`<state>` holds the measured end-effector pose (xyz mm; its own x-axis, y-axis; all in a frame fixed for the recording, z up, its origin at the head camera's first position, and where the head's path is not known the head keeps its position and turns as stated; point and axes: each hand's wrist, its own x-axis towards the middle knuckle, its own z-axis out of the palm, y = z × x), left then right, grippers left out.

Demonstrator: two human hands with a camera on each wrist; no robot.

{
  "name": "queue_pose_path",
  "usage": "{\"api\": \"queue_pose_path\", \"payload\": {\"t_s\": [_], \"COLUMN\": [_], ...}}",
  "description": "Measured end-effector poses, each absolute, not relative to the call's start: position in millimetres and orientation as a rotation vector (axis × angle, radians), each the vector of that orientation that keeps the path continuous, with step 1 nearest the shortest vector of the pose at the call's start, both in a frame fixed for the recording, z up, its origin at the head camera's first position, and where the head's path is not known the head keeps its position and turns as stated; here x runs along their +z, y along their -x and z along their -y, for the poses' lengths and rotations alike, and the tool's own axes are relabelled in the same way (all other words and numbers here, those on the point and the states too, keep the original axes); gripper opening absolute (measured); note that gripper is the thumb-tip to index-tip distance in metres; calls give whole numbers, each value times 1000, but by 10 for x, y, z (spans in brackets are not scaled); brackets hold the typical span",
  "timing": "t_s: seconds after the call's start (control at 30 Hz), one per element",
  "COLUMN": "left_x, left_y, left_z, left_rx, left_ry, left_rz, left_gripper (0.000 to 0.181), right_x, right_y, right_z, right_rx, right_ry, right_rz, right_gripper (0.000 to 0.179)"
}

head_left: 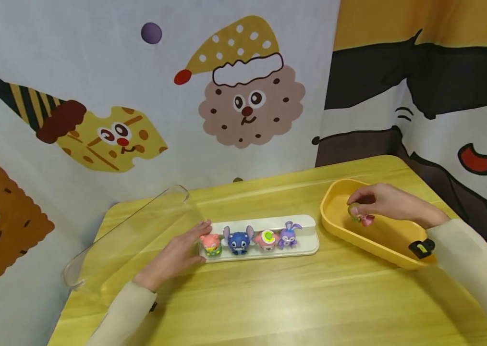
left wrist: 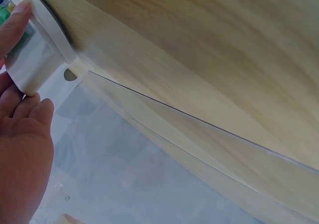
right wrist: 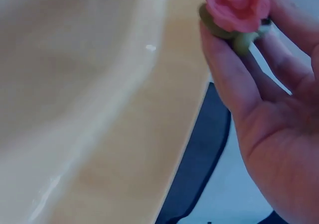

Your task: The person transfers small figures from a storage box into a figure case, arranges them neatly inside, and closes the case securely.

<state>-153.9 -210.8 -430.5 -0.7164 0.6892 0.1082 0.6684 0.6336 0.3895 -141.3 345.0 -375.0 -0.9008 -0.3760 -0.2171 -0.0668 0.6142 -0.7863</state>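
A white display base [head_left: 308, 242] carries a row of several small figurines: a pink one in green [head_left: 211, 244], a blue big-eared one [head_left: 239, 240], a pink one with a green-yellow top [head_left: 267, 239] and a purple rabbit [head_left: 288, 235]. My left hand [head_left: 178, 252] grips the left end of this base, thumb on the near rim and fingers round the end in the left wrist view. Over the yellow bin [head_left: 369, 242] at the right, my right hand [head_left: 383, 199] pinches a green-and-pink figurine [head_left: 361, 216]. Its pink, flower-shaped part [right wrist: 237, 5] faces the right wrist camera.
A clear plastic cover [head_left: 131, 240] stands to the left of the base, beyond my left forearm. The wooden table [head_left: 269, 302] ends at a wall of printed cloth [head_left: 235, 163] behind and at both sides.
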Motion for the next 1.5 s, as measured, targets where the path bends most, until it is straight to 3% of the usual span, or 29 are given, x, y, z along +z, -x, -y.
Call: {"api": "queue_pose_path", "payload": {"t_s": [0.47,0.73,1.23,1.5], "left_x": [-4288,-4265,-4300,-4330], "left_y": [1549,1615,1605,1592], "left_z": [2028,2039,2088,2118], "left_rx": [644,641,702,671], "left_ry": [-1112,-1102,-1108,-1095], "left_rz": [-2746,-2768,-2753,-2771], "left_gripper": [86,86,86,86], "right_x": [-3621,-3531,-3804,-3995], "right_y": [1109,1072,989,987], "right_z": [-3137,-2917,-2523,-2367], "right_rx": [-1313,-1202,-1320,-1308], "right_ry": [397,436,509,561], "right_rz": [-2818,-2874,-2858,-2888], "right_gripper": [26,38,22,27]}}
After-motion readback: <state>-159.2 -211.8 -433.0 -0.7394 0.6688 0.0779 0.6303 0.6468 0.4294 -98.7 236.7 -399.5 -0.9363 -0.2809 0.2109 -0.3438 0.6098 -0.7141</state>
